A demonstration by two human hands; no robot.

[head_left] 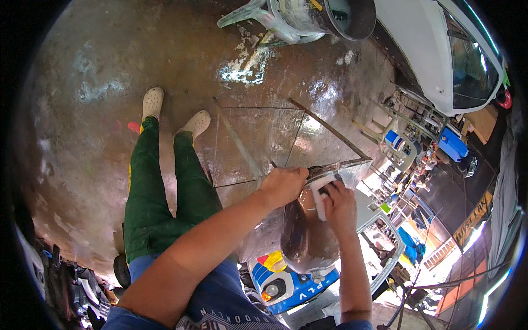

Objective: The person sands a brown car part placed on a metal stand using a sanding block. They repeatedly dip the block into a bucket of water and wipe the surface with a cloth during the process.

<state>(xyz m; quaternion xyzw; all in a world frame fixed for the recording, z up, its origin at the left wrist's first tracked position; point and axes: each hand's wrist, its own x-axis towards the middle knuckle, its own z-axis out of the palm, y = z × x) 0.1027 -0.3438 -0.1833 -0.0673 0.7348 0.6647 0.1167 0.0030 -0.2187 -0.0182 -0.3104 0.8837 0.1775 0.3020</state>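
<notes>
holding the upper edge of the panel [294, 223], seemingly, in a closed left grip [283, 186], probably to steady it beside the frame [330, 130]; pressing the white pad [317, 202] against the panel under a half-curled right grip [339, 206], likely for even contact.

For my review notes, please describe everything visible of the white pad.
The white pad looks soft, perhaps foam or folded cloth, and roughly oblong. The right hand holds it, hiding part of it. It appears to lie against the upper part of a shiny, curved piece, just right of the left hand.
</notes>
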